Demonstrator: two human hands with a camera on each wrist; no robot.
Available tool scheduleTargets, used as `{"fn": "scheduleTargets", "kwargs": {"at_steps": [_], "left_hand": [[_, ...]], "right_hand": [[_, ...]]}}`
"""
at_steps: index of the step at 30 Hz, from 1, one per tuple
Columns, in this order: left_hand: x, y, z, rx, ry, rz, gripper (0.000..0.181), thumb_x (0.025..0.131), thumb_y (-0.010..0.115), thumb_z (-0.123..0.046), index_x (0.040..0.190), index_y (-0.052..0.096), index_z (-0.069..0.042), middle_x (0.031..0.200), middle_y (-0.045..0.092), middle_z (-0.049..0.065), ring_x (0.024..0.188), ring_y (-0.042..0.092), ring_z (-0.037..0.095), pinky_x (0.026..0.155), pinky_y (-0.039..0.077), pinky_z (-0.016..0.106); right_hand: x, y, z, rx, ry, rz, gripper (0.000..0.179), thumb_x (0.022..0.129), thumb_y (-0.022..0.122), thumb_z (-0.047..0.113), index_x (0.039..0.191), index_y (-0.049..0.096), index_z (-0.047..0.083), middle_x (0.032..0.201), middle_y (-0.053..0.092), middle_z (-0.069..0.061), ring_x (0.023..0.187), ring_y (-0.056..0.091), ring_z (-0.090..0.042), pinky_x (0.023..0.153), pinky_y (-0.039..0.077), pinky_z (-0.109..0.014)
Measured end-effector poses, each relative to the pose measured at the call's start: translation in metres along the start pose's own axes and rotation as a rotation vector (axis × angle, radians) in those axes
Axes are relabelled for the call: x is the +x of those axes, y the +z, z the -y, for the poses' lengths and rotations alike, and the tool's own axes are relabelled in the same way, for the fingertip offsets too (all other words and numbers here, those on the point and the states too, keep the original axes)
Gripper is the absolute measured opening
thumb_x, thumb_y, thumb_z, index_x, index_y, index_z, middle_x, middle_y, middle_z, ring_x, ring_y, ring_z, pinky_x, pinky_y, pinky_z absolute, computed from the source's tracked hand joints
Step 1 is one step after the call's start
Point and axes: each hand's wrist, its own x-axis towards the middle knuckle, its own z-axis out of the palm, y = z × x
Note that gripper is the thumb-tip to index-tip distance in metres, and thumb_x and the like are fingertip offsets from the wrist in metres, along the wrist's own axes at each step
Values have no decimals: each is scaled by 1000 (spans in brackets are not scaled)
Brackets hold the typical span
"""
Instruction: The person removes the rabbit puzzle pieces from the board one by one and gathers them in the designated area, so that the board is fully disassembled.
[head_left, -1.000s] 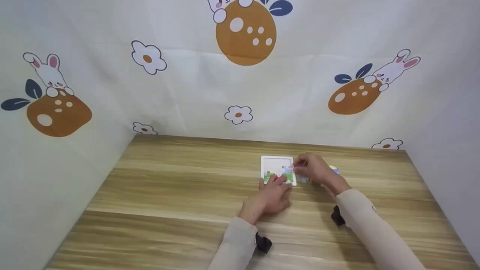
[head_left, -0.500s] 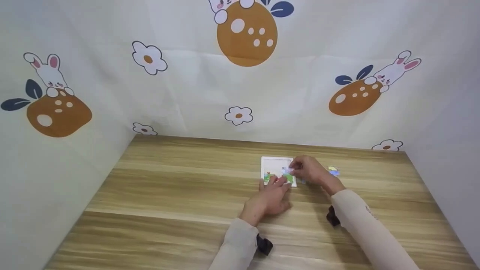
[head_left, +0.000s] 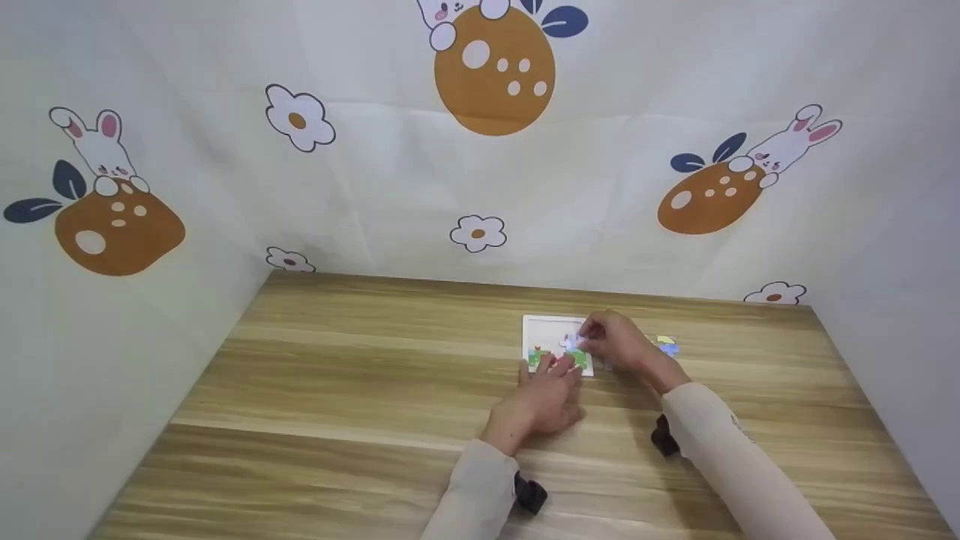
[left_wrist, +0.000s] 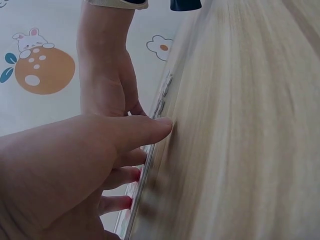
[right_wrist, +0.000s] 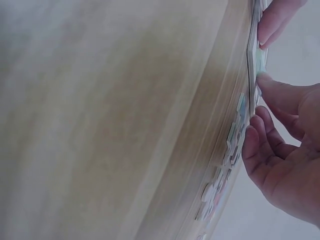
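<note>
A cream fabric backdrop (head_left: 405, 172) printed with rabbits, orange fruit and flowers stands behind a wood-grained brown bench (head_left: 322, 375). The right hand (head_left: 622, 345) has its grip together, thumb and index finger pinching a piece. The left hand (head_left: 541, 397) keeps its grip apart, fingertips resting on the near part of a white rectangular puzzle frame (head_left: 551, 319) lying flat on the bench. Flat multicoloured loose puzzle pieces (head_left: 667, 346) lie right of it. The pinched pale-blue puzzle piece (head_left: 570, 343) sits inside the frame's right side, touching a small green puzzle piece (head_left: 577, 358).
</note>
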Motion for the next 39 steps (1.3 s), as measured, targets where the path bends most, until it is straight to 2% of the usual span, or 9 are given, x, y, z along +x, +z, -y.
{"fn": "scheduleTargets", "kwargs": {"at_steps": [6,12,20,26,33,39], "left_hand": [[2,1,-2,12,-5,5,66,99,58,-40,156,36,-17,169,20,0,158,13,27,125,12,63],[2,3,-3,19,-10,6,67,99,58,-41,157,35,-17,169,20,0,158,13,26,125,11,62],[0,5,-2,12,-3,-14,68,97,60,-40,156,36,-16,169,22,2,158,14,28,125,10,62],[0,11,0,2,-8,2,67,98,59,-40,157,35,-18,169,20,0,158,12,27,125,9,62],[1,10,1,-2,-10,-13,67,95,62,-35,155,38,-15,168,24,2,157,15,27,124,12,64],[2,5,-1,5,-9,-9,67,97,60,-35,156,36,-16,169,21,2,158,13,27,125,10,62]], "right_hand": [[-4,0,2,21,25,-61,7,93,69,7,98,68,2,94,69,-12,87,63,-20,79,53,-33],[-7,1,3,69,55,-91,4,93,68,4,97,69,2,94,69,-10,88,62,-17,79,52,-30],[-18,-13,0,119,103,-178,15,94,70,21,100,69,7,95,70,-8,85,62,-15,70,50,-23],[-38,-21,-6,102,75,-194,14,93,72,20,98,70,7,93,71,-7,83,61,-12,68,50,-21],[-57,-33,-12,130,10,-186,12,94,70,13,99,69,3,94,70,-12,82,64,-17,66,58,-28],[-69,-48,-24,84,33,-232,11,94,70,13,98,69,3,92,70,-10,82,62,-11,67,50,-19]]}}
